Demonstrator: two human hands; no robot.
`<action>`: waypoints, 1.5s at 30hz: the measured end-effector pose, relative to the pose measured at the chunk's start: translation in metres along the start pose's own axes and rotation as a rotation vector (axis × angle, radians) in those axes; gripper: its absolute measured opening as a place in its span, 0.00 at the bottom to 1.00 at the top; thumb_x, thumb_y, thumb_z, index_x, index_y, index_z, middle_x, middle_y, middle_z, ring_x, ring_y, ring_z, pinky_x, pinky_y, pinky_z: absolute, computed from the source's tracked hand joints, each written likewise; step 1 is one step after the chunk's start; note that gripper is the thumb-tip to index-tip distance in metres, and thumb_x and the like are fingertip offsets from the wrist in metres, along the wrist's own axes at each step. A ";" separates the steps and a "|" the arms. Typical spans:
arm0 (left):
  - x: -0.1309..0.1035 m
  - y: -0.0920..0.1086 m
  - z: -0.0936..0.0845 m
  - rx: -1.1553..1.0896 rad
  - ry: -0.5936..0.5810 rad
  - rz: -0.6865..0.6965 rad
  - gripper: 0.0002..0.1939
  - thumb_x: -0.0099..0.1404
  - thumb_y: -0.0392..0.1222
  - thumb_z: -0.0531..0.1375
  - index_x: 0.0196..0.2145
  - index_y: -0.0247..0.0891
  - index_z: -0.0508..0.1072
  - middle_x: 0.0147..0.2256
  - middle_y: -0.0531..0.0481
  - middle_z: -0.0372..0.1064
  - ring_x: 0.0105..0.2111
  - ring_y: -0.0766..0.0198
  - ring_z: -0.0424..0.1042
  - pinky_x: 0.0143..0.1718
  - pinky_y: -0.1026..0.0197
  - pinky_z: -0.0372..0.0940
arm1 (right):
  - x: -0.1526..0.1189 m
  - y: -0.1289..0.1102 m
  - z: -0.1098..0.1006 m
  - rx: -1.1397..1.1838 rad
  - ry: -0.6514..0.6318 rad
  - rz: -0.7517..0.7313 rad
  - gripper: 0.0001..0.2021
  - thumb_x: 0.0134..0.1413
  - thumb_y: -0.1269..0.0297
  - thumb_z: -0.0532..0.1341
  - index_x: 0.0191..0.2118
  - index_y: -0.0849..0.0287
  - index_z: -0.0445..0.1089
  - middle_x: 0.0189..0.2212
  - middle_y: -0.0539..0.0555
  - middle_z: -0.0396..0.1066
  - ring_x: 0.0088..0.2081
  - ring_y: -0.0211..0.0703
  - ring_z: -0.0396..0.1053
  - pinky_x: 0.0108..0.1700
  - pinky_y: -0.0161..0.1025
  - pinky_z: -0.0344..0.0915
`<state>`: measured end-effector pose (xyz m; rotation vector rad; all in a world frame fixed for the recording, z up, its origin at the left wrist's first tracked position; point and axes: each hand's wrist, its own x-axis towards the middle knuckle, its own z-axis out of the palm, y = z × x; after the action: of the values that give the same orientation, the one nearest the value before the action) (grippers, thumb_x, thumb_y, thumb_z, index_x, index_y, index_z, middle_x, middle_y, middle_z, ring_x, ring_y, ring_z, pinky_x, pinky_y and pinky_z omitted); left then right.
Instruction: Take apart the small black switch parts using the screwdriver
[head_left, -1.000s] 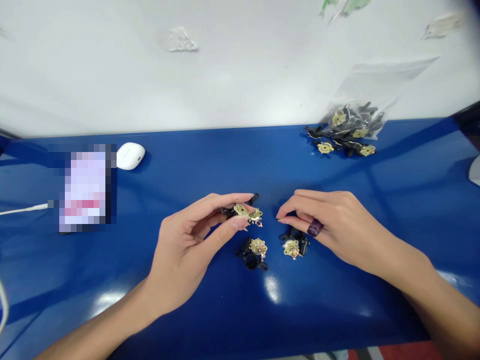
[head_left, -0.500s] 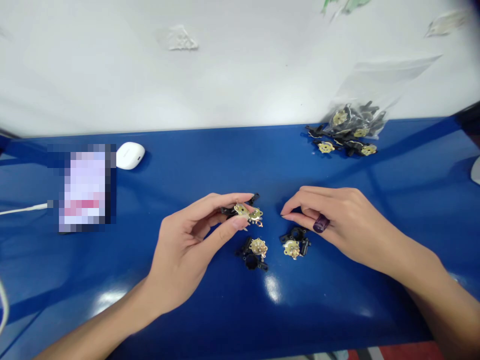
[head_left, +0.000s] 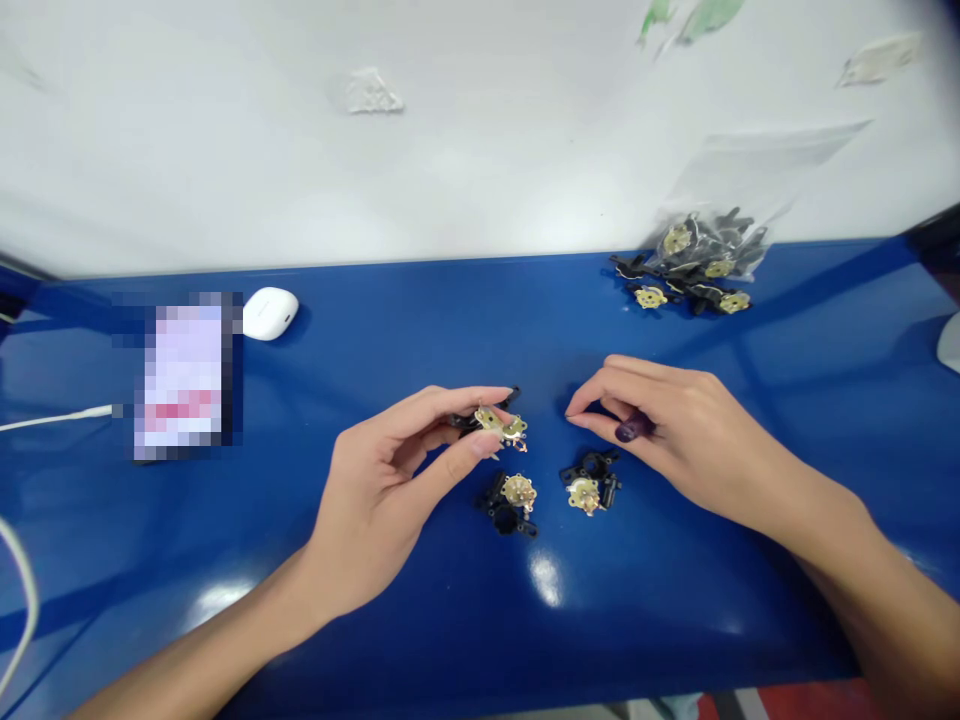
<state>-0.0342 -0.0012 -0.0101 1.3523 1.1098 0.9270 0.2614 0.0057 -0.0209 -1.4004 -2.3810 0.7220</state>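
My left hand (head_left: 390,500) pinches a small black plastic and brass part (head_left: 489,418) between thumb and fingers. A brass plate (head_left: 514,430) with copper-coloured pieces shows at its fingertips; whether it is joined to the held part I cannot tell. My right hand (head_left: 667,420) is closed, with thumb and forefinger tips together; anything between the tips is too small to make out. Tucked in its curled fingers is a dark purple cylindrical handle (head_left: 635,427). Below the hands, two similar black-and-brass assemblies lie on the table, one on the left (head_left: 517,492), one on the right (head_left: 585,494).
Several more black-and-brass parts (head_left: 651,297) lie at the back right beside a clear plastic bag (head_left: 739,235) of them. A phone (head_left: 184,380) with a white cable (head_left: 64,418) and a white earbud case (head_left: 270,313) sit at the left of the blue table (head_left: 420,320).
My right fingertips have risen slightly, and the purple handle has turned within the hand. The left hand keeps its grip on the part. The whole view has shifted a little.
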 end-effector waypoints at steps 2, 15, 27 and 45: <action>0.000 -0.001 -0.001 -0.007 -0.005 0.000 0.11 0.76 0.41 0.75 0.53 0.52 0.91 0.46 0.54 0.90 0.42 0.66 0.87 0.53 0.69 0.81 | -0.001 -0.003 -0.001 0.028 0.033 0.027 0.08 0.76 0.72 0.61 0.49 0.50 0.74 0.46 0.50 0.73 0.37 0.42 0.72 0.40 0.42 0.66; 0.001 -0.001 -0.001 0.005 -0.007 -0.024 0.11 0.75 0.42 0.76 0.53 0.51 0.91 0.45 0.52 0.90 0.44 0.61 0.88 0.56 0.63 0.83 | -0.003 -0.003 -0.002 0.046 0.046 -0.024 0.08 0.77 0.71 0.63 0.48 0.52 0.78 0.46 0.52 0.79 0.41 0.44 0.79 0.44 0.42 0.71; -0.001 -0.004 -0.002 0.038 -0.019 0.004 0.12 0.75 0.44 0.75 0.54 0.52 0.91 0.47 0.52 0.89 0.43 0.60 0.88 0.53 0.62 0.82 | -0.002 -0.008 -0.008 0.137 0.241 0.097 0.07 0.80 0.57 0.66 0.49 0.46 0.83 0.44 0.50 0.82 0.39 0.45 0.77 0.39 0.44 0.69; -0.006 -0.008 -0.008 0.060 -0.247 0.111 0.21 0.81 0.38 0.70 0.65 0.60 0.84 0.53 0.53 0.87 0.53 0.61 0.81 0.61 0.59 0.74 | -0.001 -0.017 -0.007 0.843 0.677 -0.051 0.14 0.75 0.49 0.71 0.42 0.52 0.90 0.26 0.54 0.72 0.24 0.44 0.64 0.24 0.46 0.58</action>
<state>-0.0441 -0.0055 -0.0173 1.5448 0.8864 0.7856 0.2532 -0.0003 -0.0052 -0.9771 -1.3339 0.8979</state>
